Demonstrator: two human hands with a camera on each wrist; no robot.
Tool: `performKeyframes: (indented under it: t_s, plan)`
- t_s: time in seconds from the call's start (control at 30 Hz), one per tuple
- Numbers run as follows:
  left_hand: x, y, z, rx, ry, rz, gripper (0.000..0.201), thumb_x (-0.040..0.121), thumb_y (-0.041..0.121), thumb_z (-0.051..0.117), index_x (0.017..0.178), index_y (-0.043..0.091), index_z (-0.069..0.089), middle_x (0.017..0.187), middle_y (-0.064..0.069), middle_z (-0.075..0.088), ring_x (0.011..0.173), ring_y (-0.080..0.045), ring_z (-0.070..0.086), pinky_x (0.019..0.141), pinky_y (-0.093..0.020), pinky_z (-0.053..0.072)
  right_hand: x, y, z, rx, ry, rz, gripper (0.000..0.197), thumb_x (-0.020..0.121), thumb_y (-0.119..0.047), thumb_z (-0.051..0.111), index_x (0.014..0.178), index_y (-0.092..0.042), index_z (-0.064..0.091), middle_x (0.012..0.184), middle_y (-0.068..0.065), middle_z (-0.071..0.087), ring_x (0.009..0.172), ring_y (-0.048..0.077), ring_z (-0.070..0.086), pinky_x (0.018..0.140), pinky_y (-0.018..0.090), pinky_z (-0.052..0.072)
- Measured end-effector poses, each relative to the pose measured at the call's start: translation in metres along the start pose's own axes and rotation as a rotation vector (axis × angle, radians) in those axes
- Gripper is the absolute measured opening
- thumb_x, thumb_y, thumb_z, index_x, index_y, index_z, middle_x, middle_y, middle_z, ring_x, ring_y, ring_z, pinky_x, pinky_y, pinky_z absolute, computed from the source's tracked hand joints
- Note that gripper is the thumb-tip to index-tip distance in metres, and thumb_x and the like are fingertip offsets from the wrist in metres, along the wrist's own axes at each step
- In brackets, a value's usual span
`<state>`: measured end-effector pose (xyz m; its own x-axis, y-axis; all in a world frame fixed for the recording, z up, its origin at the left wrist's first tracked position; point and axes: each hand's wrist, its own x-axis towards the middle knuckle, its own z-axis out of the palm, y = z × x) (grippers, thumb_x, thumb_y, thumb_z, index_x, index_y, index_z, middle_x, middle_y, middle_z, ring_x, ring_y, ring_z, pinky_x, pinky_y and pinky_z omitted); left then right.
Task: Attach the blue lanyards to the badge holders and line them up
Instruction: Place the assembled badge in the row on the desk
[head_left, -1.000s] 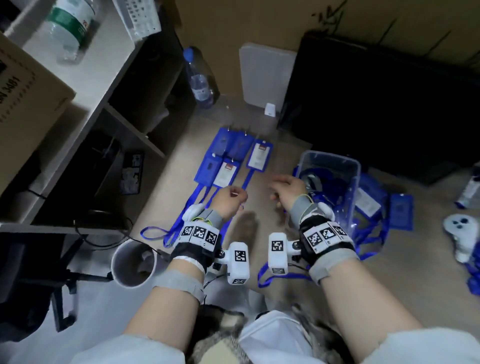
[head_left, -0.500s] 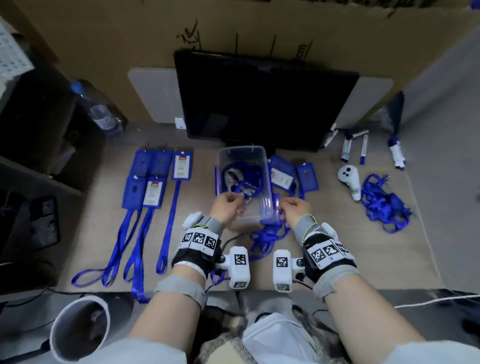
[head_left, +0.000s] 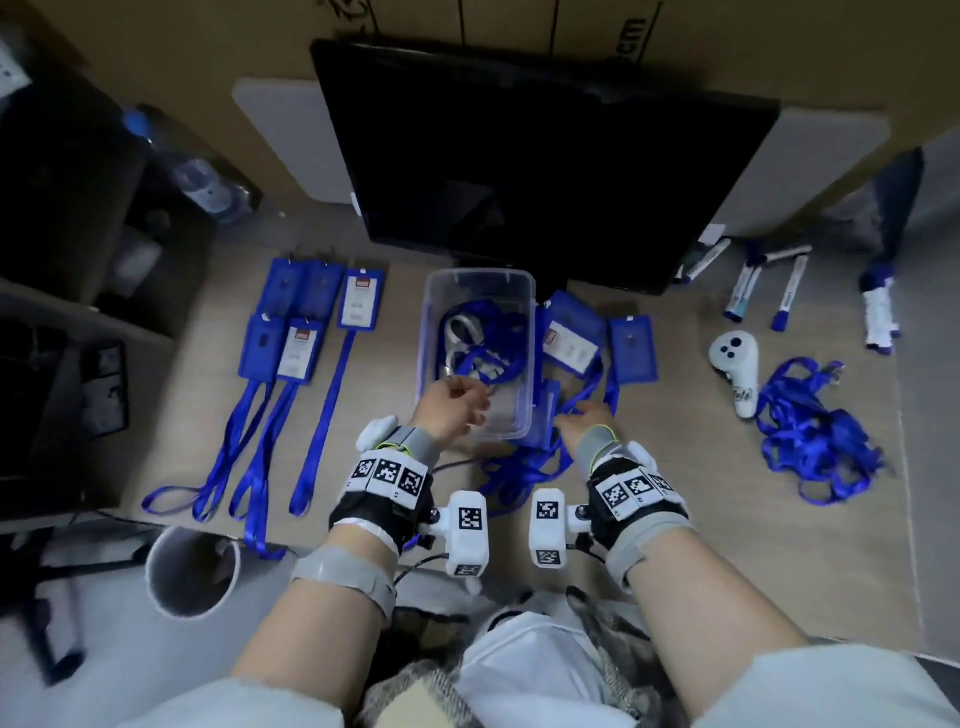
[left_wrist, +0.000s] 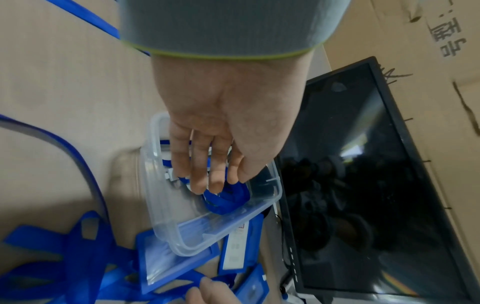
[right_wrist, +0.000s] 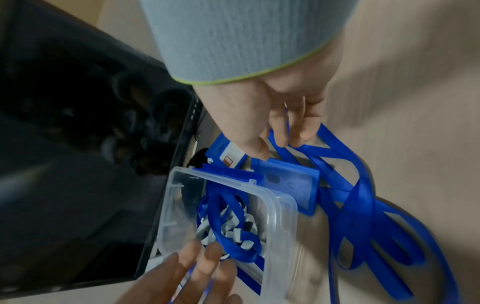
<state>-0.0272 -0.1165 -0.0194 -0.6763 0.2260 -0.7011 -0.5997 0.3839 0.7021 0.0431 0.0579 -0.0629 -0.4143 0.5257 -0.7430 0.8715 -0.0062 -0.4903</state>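
1. Far left of the desk (head_left: 176, 364), the finished work: five blue badge holders (head_left: 304, 332) lie flat in two staggered rows, each with its lanyard (head_left: 324, 410) run out straight toward the person. That parallel layout looks like the "line them up" part of the job, kept well apart from the loose supply so nothing tangles again.

2. Next along, the left hand (head_left: 451, 410) reaches over the near rim of the clear plastic box (head_left: 524, 312). The left wrist view shows its fingers (left_wrist: 205, 170) curled down, fingertips touching a blue strap and a small white clip inside. Whether they have pinched it yet cannot be told. The box corrals the loose straps, which is probably why the hand fishes there.

3. Just right of the box, the right hand (head_left: 584, 418) has its fingers (right_wrist: 283, 131) curled around a blue strap from the tangled pile (head_left: 524, 467) lying against the box's side. Holding it up likely separates one strand from the knot.

4. Beside that hand, two more badge holders (head_left: 631, 348) lie on the desk, apparently still waiting for the row.

5. Further right, a white controller (head_left: 735, 364), then another heap of lanyards (head_left: 815, 441), untouched, well apart from both hands.

6. Judging by the piles, the job is roughly half done.
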Motion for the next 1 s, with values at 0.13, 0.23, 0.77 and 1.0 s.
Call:
performKeyframes:
  t_s: [0.13, 0.23, 0.77, 1.0]
  plan:
    - [0.005, 0.002, 0.007, -0.031, 0.133, -0.048, 0.008, 0.097, 0.015, 0.052, 0.094, 0.015, 0.060, 0.086, -0.006, 0.068, 0.062, -0.016, 0.058, 0.054, -0.023, 0.040, 0.023, -0.016, 0.004, -0.112, -0.187, 0.010, 0.041, 0.086, -0.017, 0.065, 0.125, -0.005, 0.059, 0.118, 0.016, 0.065, 0.106, 0.036, 0.061, 0.090, 0.036, 0.048]
    - [0.003, 0.003, 0.012, -0.032, 0.202, -0.067, 0.010, 0.097, 0.013, 0.052, 0.102, 0.010, 0.060, 0.080, -0.002, 0.068, 0.062, -0.016, 0.059, 0.052, -0.020, 0.042, 0.046, -0.017, 0.011, -0.205, -0.225, 0.025, 0.035, 0.084, -0.018, 0.063, 0.117, -0.006, 0.064, 0.118, 0.015, 0.067, 0.105, 0.034, 0.063, 0.093, 0.039, 0.051]
    - [-0.002, 0.032, 0.059, -0.008, 0.156, 0.038, 0.026, 0.093, 0.023, 0.062, 0.117, 0.014, 0.059, 0.103, -0.006, 0.064, 0.085, -0.016, 0.057, 0.071, -0.027, 0.046, 0.032, -0.027, -0.052, 0.010, -0.081, -0.178, 0.024, 0.088, -0.026, 0.055, 0.075, -0.007, 0.064, 0.074, 0.015, 0.056, 0.071, 0.028, 0.052, 0.065, 0.037, 0.041]
    - [-0.034, 0.065, 0.042, 0.041, -0.023, 0.244, 0.009, 0.096, 0.017, 0.061, 0.094, 0.008, 0.060, 0.079, -0.004, 0.067, 0.073, -0.012, 0.068, 0.056, -0.016, 0.049, -0.037, -0.060, -0.052, 0.058, -0.184, -0.470, 0.008, 0.083, -0.009, 0.064, 0.077, -0.013, 0.061, 0.061, 0.002, 0.055, 0.054, 0.014, 0.048, 0.056, 0.024, 0.045]
